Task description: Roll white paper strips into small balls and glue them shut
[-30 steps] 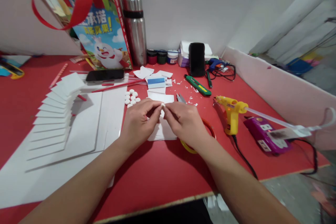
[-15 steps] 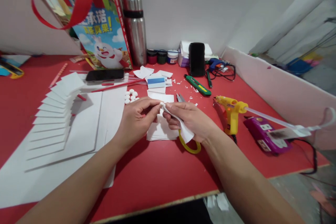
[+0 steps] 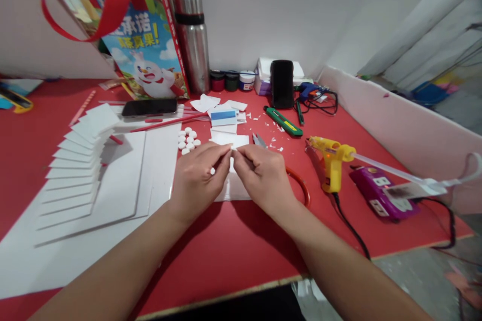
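Observation:
My left hand (image 3: pixel 201 175) and my right hand (image 3: pixel 263 175) meet fingertip to fingertip over the middle of the table. Both are closed in a pinch on a small bit of white paper (image 3: pixel 234 149); the rest of it is hidden by the fingers. A white end (image 3: pixel 213 171) pokes out between the curled fingers of the left hand. Under the hands lies a stack of white paper pieces (image 3: pixel 229 188), partly covered. Beside the left hand sit several white round pellets (image 3: pixel 188 140). Scissors lie under the right hand, showing grey blades (image 3: pixel 259 140) and an orange-red handle (image 3: pixel 304 188).
Fanned white cards on a board (image 3: pixel 120 185) stand at left. A yellow glue gun (image 3: pixel 333 160) with its cord and a purple box (image 3: pixel 382 193) are at right. Behind are a green cutter (image 3: pixel 283 121), black phone (image 3: pixel 149 107), steel flask (image 3: pixel 194 42) and gift bag (image 3: pixel 150 60).
The right hand has turned over and closed in toward the left; the white paper strip that hung from it is now mostly hidden. The scissors' orange-red handle has come into view.

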Demonstrator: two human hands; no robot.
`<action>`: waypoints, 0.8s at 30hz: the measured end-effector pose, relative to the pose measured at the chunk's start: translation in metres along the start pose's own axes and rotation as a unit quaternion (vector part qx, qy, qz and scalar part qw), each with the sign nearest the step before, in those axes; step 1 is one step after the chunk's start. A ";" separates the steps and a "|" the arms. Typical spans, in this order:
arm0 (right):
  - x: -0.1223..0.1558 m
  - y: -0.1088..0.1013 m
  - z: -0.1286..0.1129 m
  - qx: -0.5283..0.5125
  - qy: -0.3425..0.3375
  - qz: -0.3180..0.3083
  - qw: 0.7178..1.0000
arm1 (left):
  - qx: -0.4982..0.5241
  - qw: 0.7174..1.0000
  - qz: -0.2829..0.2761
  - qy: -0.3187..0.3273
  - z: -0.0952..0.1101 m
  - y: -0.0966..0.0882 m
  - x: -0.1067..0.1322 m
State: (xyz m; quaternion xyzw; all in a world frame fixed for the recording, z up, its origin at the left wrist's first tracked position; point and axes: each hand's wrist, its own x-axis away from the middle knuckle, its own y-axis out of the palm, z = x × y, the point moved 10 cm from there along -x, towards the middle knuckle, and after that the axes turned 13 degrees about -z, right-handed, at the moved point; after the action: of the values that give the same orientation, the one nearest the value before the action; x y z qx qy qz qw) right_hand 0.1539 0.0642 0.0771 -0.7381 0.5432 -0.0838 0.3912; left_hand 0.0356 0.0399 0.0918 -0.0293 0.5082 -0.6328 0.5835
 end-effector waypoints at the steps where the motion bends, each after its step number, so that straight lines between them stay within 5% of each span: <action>1: 0.001 0.000 -0.004 0.017 -0.014 0.008 1.000 | -0.031 0.999 0.010 0.021 0.006 -0.001 0.001; 8: 0.002 -0.002 -0.003 0.015 -0.041 -0.010 0.999 | -0.037 0.998 -0.018 0.051 0.011 0.005 0.002; 12: -0.001 0.001 -0.002 -0.013 -0.068 -0.053 0.996 | 0.143 0.988 -0.030 -0.041 -0.018 0.003 -0.002; 15: -0.002 0.002 -0.006 -0.008 -0.104 -0.073 0.992 | 0.310 0.942 -0.058 -0.116 -0.042 0.014 -0.002; 18: -0.001 0.004 -0.009 -0.001 -0.127 -0.088 0.988 | 0.369 0.916 -0.081 -0.138 -0.051 0.023 -0.001; 24: -0.006 0.007 -0.002 -0.062 -0.072 -0.111 0.989 | 0.163 0.984 -0.066 -0.005 -0.020 0.005 -0.006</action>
State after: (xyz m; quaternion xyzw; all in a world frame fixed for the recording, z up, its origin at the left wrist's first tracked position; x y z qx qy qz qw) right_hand 0.1456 0.0675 0.0753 -0.8204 0.4330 -0.0399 0.3712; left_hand 0.0283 0.0576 0.0817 0.0293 0.3922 -0.7439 0.5403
